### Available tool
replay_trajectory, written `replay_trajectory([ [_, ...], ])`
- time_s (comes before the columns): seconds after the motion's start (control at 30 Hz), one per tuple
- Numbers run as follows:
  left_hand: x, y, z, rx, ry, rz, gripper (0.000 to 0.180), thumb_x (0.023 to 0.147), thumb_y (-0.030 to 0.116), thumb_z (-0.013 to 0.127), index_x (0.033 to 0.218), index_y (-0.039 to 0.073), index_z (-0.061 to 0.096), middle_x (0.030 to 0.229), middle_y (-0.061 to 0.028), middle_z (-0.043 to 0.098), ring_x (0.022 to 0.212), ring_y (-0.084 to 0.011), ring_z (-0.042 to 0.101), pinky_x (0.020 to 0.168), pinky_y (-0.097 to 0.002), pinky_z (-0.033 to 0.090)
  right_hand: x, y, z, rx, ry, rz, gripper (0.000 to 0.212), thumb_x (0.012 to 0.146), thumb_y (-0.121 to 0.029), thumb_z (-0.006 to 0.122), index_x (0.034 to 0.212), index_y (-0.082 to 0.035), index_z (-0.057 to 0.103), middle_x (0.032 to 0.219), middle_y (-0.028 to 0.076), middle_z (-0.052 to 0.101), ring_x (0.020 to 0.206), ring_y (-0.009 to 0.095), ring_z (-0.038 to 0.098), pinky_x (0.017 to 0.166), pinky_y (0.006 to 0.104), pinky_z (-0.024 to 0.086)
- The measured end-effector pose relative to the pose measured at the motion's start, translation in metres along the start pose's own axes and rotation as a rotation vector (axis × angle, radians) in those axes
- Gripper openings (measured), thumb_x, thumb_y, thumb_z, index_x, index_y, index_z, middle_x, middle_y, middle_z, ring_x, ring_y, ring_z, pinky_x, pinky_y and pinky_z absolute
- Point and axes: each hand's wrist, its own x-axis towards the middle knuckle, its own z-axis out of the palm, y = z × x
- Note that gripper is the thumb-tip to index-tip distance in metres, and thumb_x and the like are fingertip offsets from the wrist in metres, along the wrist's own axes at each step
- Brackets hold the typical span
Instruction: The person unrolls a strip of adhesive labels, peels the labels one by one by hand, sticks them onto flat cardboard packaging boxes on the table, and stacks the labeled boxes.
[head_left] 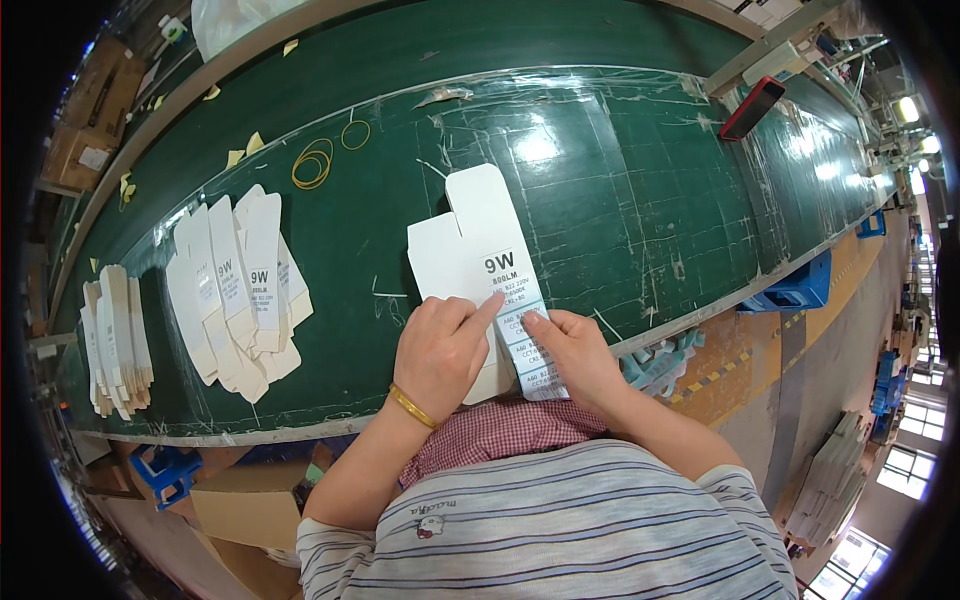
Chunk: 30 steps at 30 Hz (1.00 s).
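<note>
A flat white folded carton [450, 250] with dark print lies at the table's near edge in front of me. My left hand [440, 345] rests on its lower part, fingers apart. The left index fingertip touches the carton's printed area, just above a strip of pale blue labels [540, 370]. My right hand [575, 350] pinches the strip's right side near its upper end, thumb on top. The strip overlaps the carton's right edge and hangs toward my lap. What lies under the left palm is hidden.
Overlapping flat cartons [235, 290] lie to the left, with a smaller stack [115, 340] beyond them. Yellow rubber bands [312, 165] are on the green table [620, 200]. A red-edged phone [752, 108] sits at the far right. Blue stools [800, 285] stand beside the table.
</note>
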Motion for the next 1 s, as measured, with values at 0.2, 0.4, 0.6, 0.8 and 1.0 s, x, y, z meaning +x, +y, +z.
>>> replay_trajectory([
  [0.2,0.003,0.002,-0.003,0.015,-0.035,-0.005,0.036,0.072,-0.002,0.063,0.107,0.004,0.067,0.081,-0.0066,0.055,0.072,-0.0226,0.051,0.066,-0.0335,0.044,0.0,-0.001,0.001,-0.012,0.001,0.003,0.025,0.096,-0.019,0.054,0.098,0.004,0.064,0.081,0.003,0.065,0.065,0.005,0.056,0.055,0.0206,0.046],
  [0.4,0.009,0.001,-0.005,0.051,-0.061,0.046,0.041,0.07,0.0,0.064,0.111,0.007,0.065,0.093,-0.0057,0.055,0.076,-0.0225,0.051,0.069,-0.0328,0.046,0.001,-0.001,0.001,-0.025,0.011,-0.009,0.025,0.096,-0.019,0.054,0.097,0.004,0.064,0.08,0.003,0.065,0.064,0.005,0.056,0.054,0.0206,0.046],
  [0.6,0.016,0.002,-0.003,0.169,-0.142,0.07,0.042,0.074,0.004,0.061,0.115,0.014,0.064,0.091,-0.0039,0.054,0.075,-0.0209,0.051,0.065,-0.0309,0.048,-0.006,0.004,-0.005,-0.139,0.007,-0.049,0.028,0.094,-0.023,0.056,0.095,0.005,0.064,0.078,0.004,0.064,0.064,0.006,0.054,0.055,0.0221,0.045],
  [0.8,0.019,0.009,0.0,0.253,-0.183,0.046,0.043,0.077,0.007,0.058,0.117,0.019,0.063,0.086,-0.0041,0.052,0.073,-0.0204,0.053,0.062,-0.0305,0.049,-0.036,0.016,-0.022,-0.288,-0.082,-0.13,0.024,0.093,-0.02,0.058,0.1,0.003,0.064,0.082,0.001,0.064,0.07,0.004,0.054,0.06,0.0215,0.046],
  [1.0,0.015,0.013,0.002,0.352,-0.186,0.051,0.041,0.076,0.005,0.058,0.116,0.016,0.063,0.085,-0.0062,0.054,0.075,-0.0215,0.053,0.064,-0.0315,0.049,-0.066,0.026,-0.048,-0.402,-0.215,-0.265,0.028,0.092,-0.023,0.058,0.104,0.001,0.065,0.084,0.002,0.066,0.074,0.007,0.057,0.066,0.0249,0.048],
])
